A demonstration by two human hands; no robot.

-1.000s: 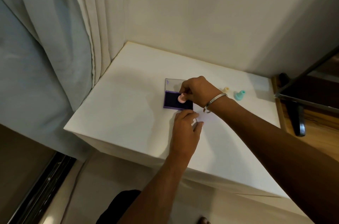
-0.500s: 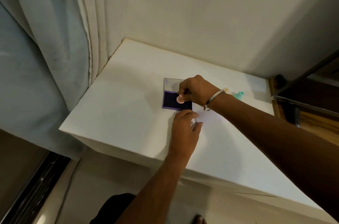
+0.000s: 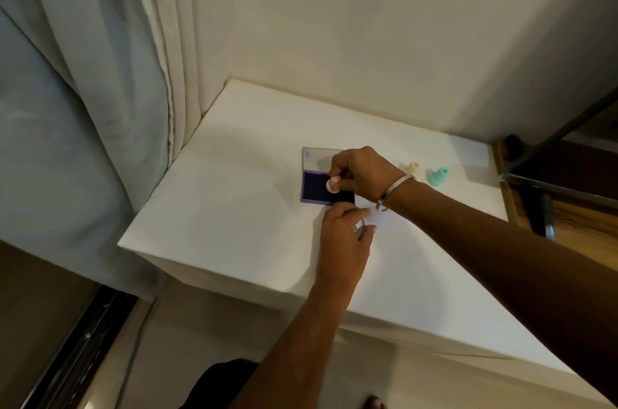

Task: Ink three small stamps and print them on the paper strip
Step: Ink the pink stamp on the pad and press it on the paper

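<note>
A purple ink pad [image 3: 316,191] lies open on the white table [image 3: 234,208], its clear lid [image 3: 316,157] folded back behind it. My right hand [image 3: 363,174] holds a small pink stamp [image 3: 332,186] pressed down on the dark pad. My left hand [image 3: 344,234] rests flat just in front of the pad, fingers together, on the pale paper strip [image 3: 384,219], which barely stands out from the table. A cream stamp [image 3: 413,167] and a teal stamp [image 3: 438,176] stand upright to the right, behind my right wrist.
A grey curtain [image 3: 83,107] hangs at the left and a plain wall rises behind the table. A dark wooden and metal frame [image 3: 548,181] borders the table's right end. The table's front edge drops off below my left forearm.
My right hand keeps the pink stamp on the ink pad with only slight shifts. My left hand has stayed in place. The camera has moved a little.
</note>
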